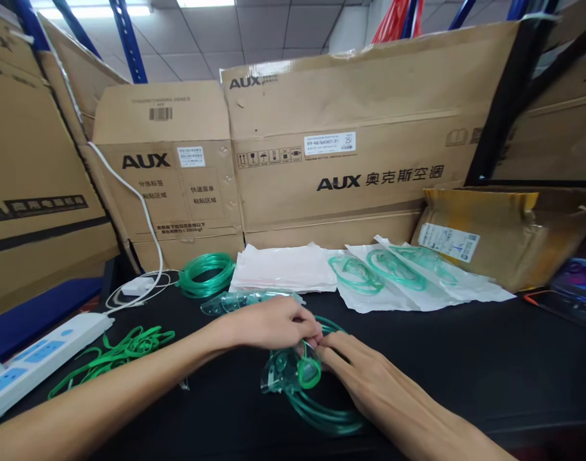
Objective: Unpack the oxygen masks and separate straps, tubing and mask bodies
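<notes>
So behind everything there's a wall of AUX cardboard boxes (341,134) leaning up along the back of the black table (489,358). On the far left, a white power strip (38,358) sits at the edge, with a bunch of green elastic straps (124,349) just beside it. A coil of green tubing (207,274) lies further back, next to a stack of empty clear bags (285,267). Right of those, sealed bags with tubing inside (398,272), then an open yellowish carton (494,234).

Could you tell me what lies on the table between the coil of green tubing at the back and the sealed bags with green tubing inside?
A stack of flat white pouches lies between the coil and the sealed bags, in the head view.
</notes>
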A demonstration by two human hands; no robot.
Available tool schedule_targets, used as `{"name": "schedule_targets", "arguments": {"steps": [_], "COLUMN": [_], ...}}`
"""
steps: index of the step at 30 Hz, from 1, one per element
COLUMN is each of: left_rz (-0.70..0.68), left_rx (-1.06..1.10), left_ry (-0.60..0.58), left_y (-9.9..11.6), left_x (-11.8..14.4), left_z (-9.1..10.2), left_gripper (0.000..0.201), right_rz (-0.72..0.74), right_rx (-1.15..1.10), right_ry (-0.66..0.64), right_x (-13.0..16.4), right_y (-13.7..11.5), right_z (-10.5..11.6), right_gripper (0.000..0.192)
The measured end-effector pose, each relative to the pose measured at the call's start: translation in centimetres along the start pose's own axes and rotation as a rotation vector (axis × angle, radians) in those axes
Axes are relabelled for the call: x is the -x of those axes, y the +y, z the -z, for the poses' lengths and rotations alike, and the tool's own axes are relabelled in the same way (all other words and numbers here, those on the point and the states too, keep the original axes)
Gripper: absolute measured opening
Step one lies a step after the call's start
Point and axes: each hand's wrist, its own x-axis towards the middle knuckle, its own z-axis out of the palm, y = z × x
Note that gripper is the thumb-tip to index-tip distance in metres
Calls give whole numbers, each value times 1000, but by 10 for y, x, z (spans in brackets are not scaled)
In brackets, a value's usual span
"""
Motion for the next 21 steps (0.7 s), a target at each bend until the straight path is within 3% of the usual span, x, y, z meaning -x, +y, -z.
{"name": "schedule_targets", "arguments": {"steps": [5,12,14,21], "left_rz": [83,188,194,157], "left_rx": [33,577,549,334], "left_ry": [-112,-274,-259,-166], "left_y": [-7,-6,-6,-7], "left_x": [6,15,17,23], "left_z": [-6,-16,-18,-20], "left_gripper": [38,43,42,38], "right_rz": [-57,-183,-210,-100], "right_rx": [-46,-104,-131,-259], "right_ry": [48,17,19,39], "right_x": [1,-6,-9,-13], "right_y": [-4,-8,-9,-9], "right_z": [4,10,10,18], "right_gripper": [37,19,18,19]}}
